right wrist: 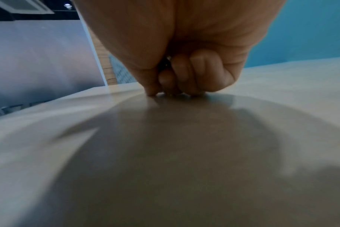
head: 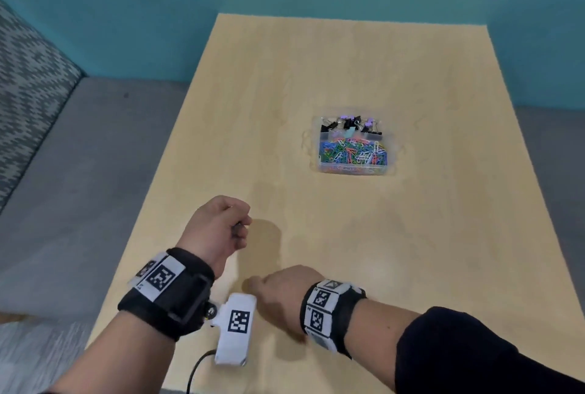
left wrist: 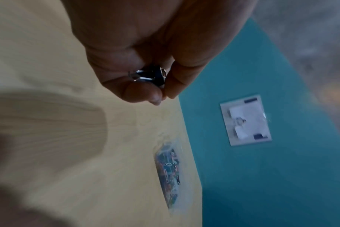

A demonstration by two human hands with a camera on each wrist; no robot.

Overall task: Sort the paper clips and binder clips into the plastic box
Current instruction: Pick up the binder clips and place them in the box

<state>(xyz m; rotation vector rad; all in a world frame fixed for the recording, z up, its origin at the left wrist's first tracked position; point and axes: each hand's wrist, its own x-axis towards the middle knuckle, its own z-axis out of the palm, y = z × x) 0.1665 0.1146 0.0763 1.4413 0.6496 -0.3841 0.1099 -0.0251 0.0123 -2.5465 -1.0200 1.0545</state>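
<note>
Seen from the head view: plastic box (head: 353, 143) on the counter (head: 316, 61), long axis running away from the camera, black binder clips (head: 349, 125) massed in its far compartment, coloured paper clips (head: 353, 153) filling the near one. Nearer than the box and to its left, left hand (head: 217, 226) raised above the counter, fingers curled round a black binder clip (head: 236, 229). Nearer again, right hand (head: 281, 295) lowered to the wood, knuckles up.

Shown only by the left wrist view: that clip (left wrist: 149, 75) pinched between thumb and fingers (left wrist: 140, 92), silver wire handles pointing towards the thumb side; box (left wrist: 168, 173) blurred beyond.

Shown only by the right wrist view: right-hand fingers (right wrist: 186, 73) curled under, fingertips touching the counter (right wrist: 281, 92), something small and dark tucked between thumb and fingers, too hidden to identify; grasping or merely clenched, could not tell.
</note>
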